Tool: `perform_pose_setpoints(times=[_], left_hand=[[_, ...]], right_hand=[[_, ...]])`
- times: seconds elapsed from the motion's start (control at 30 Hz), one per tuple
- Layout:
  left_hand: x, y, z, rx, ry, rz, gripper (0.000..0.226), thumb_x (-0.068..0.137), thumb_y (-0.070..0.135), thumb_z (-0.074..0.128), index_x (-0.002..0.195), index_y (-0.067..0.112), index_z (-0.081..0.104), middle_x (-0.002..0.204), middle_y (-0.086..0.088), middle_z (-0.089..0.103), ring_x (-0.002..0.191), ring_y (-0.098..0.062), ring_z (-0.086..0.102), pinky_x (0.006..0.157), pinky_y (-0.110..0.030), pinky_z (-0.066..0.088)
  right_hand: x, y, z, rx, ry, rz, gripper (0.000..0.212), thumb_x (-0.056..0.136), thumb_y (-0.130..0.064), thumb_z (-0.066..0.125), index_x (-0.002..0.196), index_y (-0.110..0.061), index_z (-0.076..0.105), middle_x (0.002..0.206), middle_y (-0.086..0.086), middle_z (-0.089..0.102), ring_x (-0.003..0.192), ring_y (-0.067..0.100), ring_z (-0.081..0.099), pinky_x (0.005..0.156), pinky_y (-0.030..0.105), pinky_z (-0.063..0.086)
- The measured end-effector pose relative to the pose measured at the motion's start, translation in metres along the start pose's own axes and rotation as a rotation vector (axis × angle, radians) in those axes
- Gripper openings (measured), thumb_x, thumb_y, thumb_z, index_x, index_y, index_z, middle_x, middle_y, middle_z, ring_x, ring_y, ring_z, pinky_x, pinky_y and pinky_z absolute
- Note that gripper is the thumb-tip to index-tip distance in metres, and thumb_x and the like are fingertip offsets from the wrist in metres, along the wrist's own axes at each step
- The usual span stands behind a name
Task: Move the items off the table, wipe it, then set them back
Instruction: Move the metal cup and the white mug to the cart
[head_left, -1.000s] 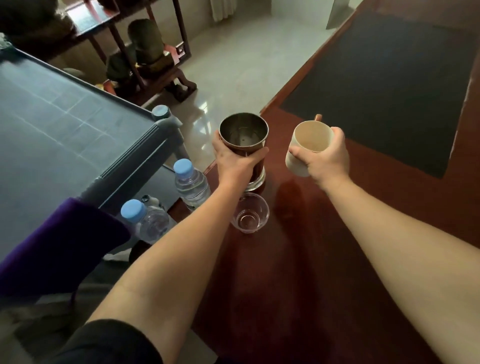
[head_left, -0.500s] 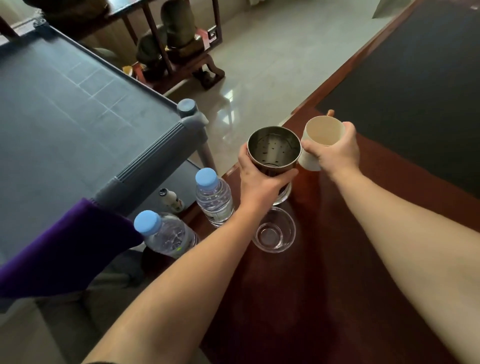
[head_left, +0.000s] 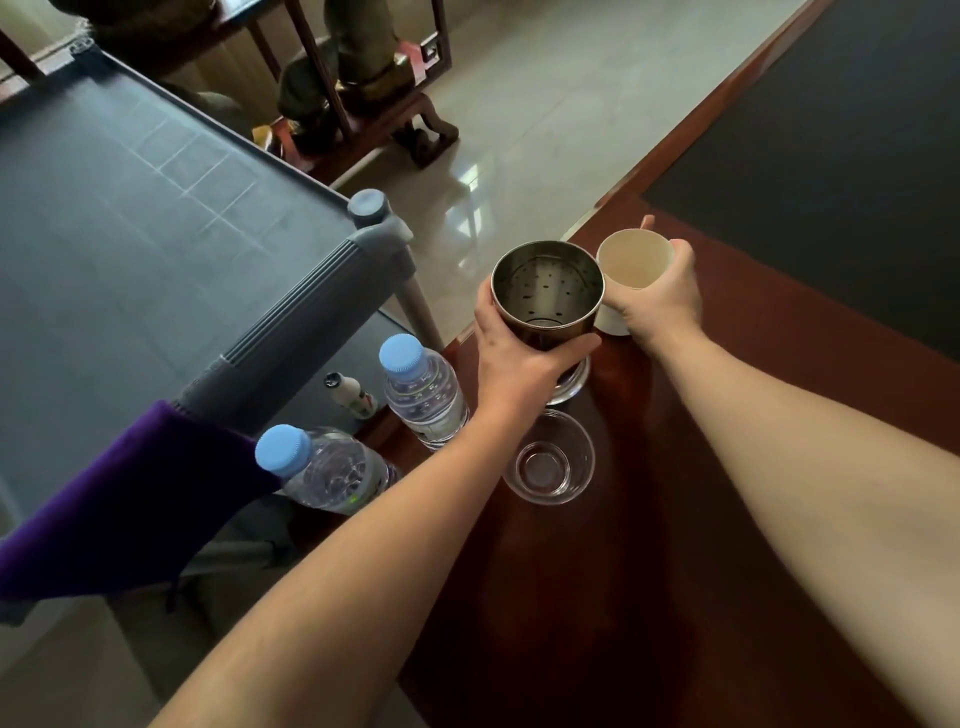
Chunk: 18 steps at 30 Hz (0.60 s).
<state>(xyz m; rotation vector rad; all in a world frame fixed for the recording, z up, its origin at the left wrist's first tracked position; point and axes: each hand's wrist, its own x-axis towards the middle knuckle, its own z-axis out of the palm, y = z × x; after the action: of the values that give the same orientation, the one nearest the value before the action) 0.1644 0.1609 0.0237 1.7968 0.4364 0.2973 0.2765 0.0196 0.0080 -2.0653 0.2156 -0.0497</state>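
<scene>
- The left hand (head_left: 519, 358) covers the near side of the metal cup (head_left: 548, 293); whether its glass base touches the bench (head_left: 649, 571) cannot be told.
- The right hand (head_left: 657, 301) hides most of the cream mug (head_left: 631, 260); only a tip of its handle shows.
- The left forearm crosses the near water bottle (head_left: 332, 470), hiding its lower end.
- The label on the small white bottle (head_left: 353, 395) is too small to read.
- The purple cloth (head_left: 119, 499) and the cart (head_left: 156, 234) run off the left edge.
- The dark mat (head_left: 831, 182) is cut off at the right edge.
</scene>
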Motion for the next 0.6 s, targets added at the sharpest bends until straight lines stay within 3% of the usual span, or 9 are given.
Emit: perform_pose_setpoints(times=[0.1,0.2,0.37,0.5,0.6], left_hand=[[-0.001,0.003,-0.005,0.03,-0.011,0.025,0.123,0.052,0.044,0.093,0.149,0.032,0.017,0.149,0.003,0.034,0.136,-0.01,0.035,0.112,-0.027,0.031],[-0.003,0.016,-0.009,0.102,-0.012,0.062,0.127,0.058,0.051,0.09,0.154,0.026,0.009,0.159,-0.001,0.022,0.143,-0.011,0.024,0.111,-0.023,0.022],[-0.019,0.055,-0.012,0.327,0.013,0.187,0.106,0.078,0.058,0.072,0.155,0.013,0.015,0.164,-0.008,0.013,0.151,-0.019,0.008,0.118,-0.03,0.012],[-0.035,0.091,-0.021,0.759,-0.017,0.393,0.074,0.096,0.06,0.043,0.151,0.012,0.03,0.164,-0.012,0.013,0.152,-0.028,0.0,0.121,-0.041,0.002],[-0.046,0.118,-0.035,1.016,-0.046,0.448,0.065,0.099,0.06,0.03,0.148,0.018,0.038,0.162,-0.009,0.022,0.152,-0.029,0.004,0.121,-0.049,0.002]], right_hand=[[0.001,-0.002,-0.008,-0.043,-0.084,0.033,0.127,0.054,-0.054,0.087,0.151,-0.015,0.016,0.15,0.005,0.036,0.135,0.02,0.038,0.107,0.036,0.036],[-0.003,-0.007,-0.019,-0.093,-0.1,0.034,0.134,0.055,-0.053,0.087,0.154,-0.017,0.004,0.159,0.005,0.022,0.142,0.021,0.027,0.113,0.037,0.028],[-0.022,-0.027,-0.046,-0.211,-0.05,0.006,0.105,0.075,-0.059,0.07,0.154,-0.017,0.016,0.161,0.003,0.018,0.144,0.022,0.023,0.111,0.034,0.024],[-0.052,-0.052,-0.075,-0.436,-0.034,-0.118,0.077,0.089,-0.058,0.052,0.149,-0.015,0.03,0.157,0.008,0.027,0.14,0.029,0.029,0.11,0.04,0.027],[-0.078,-0.074,-0.096,-0.532,-0.044,-0.219,0.064,0.091,-0.056,0.046,0.141,-0.016,0.043,0.148,0.01,0.039,0.134,0.032,0.035,0.105,0.041,0.031]])
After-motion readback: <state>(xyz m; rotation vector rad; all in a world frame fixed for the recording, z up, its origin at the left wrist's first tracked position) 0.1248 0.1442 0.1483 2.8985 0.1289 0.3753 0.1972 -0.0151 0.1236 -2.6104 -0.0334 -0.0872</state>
